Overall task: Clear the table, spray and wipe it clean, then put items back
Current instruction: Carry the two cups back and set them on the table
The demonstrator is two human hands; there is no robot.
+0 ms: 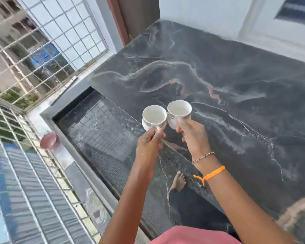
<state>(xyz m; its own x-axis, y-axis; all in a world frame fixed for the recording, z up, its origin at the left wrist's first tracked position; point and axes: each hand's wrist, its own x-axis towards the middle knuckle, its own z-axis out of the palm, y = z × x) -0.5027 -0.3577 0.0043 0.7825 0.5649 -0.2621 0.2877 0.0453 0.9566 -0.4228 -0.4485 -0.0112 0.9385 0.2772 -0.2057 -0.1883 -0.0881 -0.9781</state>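
I hold two white patterned teacups side by side in the air, both upright and empty. My left hand (151, 140) pinches the handle of the left cup (153, 117). My right hand (192, 136) grips the right cup (179, 110) by its handle side; that wrist wears a bead bracelet and an orange thread. Below and to the right of the cups spreads a dark marble surface (236, 81) with pale veins. Nothing stands on the part of it that I can see.
A dark speckled floor strip (104, 138) with a raised stone border runs along the left. White metal window grilles (42, 41) stand beyond it. A reddish bowl (48, 140) sits on the ledge by the grille. My bare foot (179, 180) and dark trouser leg show below my arms.
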